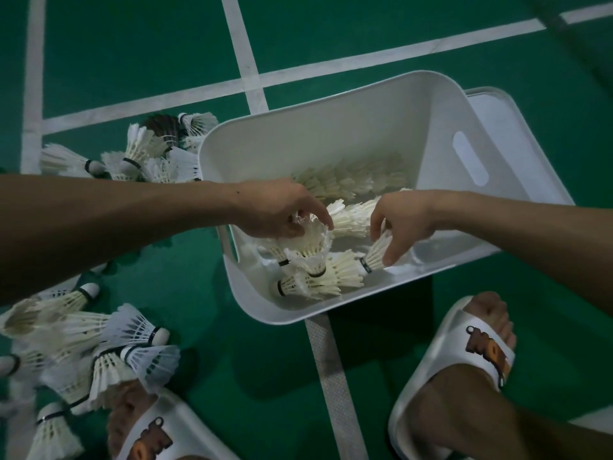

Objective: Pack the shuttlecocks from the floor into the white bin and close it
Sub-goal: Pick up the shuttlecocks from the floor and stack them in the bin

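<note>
Head view: the white bin (331, 104) stands open on the green floor (132, 61), across the painted white lines (247, 71). Its lid (507, 124) lies at the far right side, partly hidden by the bin wall. Both hands are inside the bin. The left hand (278, 210) is curled over a clump of shuttlecocks (311, 250) near the bin's left wall, thumb and fingers closed on the feathers of the top one. The right hand (394, 220) pinches a single shuttlecock (376, 255) by its feather skirt, with the cork pointing down and left just above the bin bottom. A stacked row of shuttlecocks (351, 180) lies along the far part of the bin. Outside it, one floor pile (142, 154) lies against the bin's far left corner and a larger near pile (83, 343) is spread by the left foot. Both feet wear white slides (464, 343), the right one just beside the bin's near corner.
</note>
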Tool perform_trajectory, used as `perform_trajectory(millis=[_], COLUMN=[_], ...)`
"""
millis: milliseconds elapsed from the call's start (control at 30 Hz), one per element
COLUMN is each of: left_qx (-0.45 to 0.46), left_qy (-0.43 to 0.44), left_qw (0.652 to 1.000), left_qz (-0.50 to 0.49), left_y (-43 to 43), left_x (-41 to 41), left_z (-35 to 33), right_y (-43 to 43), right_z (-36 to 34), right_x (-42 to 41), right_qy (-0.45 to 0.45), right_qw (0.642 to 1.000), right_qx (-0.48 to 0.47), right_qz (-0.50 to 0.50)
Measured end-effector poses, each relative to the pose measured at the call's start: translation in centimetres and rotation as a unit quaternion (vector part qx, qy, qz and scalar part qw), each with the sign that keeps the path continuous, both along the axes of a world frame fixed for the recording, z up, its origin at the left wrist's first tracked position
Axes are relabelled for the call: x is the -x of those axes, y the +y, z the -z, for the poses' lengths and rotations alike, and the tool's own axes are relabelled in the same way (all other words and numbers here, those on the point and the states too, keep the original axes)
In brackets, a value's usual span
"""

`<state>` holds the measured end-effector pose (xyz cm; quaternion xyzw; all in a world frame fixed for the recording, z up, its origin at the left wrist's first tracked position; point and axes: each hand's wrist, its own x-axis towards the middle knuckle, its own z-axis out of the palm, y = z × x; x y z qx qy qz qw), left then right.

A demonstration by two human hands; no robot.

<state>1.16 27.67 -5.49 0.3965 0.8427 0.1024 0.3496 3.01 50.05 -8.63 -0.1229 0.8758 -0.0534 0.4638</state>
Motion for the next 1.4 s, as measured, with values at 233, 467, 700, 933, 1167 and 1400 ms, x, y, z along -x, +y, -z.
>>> perform_trajectory(millis=[233,467,700,933,1167,1400], left_qx=[-0.002,-0.01,-0.015,-0.028,-0.055,-0.115], left_qy=[0.004,0.002,0.006,-0.002,-0.027,-0.051], left_qw=[1.0,1.0,1.0,0.999,0.99,0.955], left_qz=[-0.009,-0.01,-0.014,-0.043,-0.13,-0.268], left_y=[-0.3,-0.5,-0.5,-0.4,0.6,2.6], left_x=[-0.1,-0.1,0.1,0.5,0.4,0.3], left_z=[-0.2,-0.2,-0.3,-1.2,-2.1,-2.4], right_y=[-2.2,-2.4,-3.0,-2.0,-0.3,-2.1], right_z=[0.5,1.0,2.1,1.0,-5.9,-9.0], right_x=[-1.9,-1.6,-2.4,-1.9,1.2,-0.6], right_qy=[-0.02,0.001,-0.031,-0.081,-0.104,0.1], right_qw=[0.999,1.0,0.997,0.987,0.956,0.942], right_qx=[0.029,-0.002,0.051,0.091,0.202,0.287], right_qz=[0.015,-0.014,0.057,0.1,0.187,0.142])
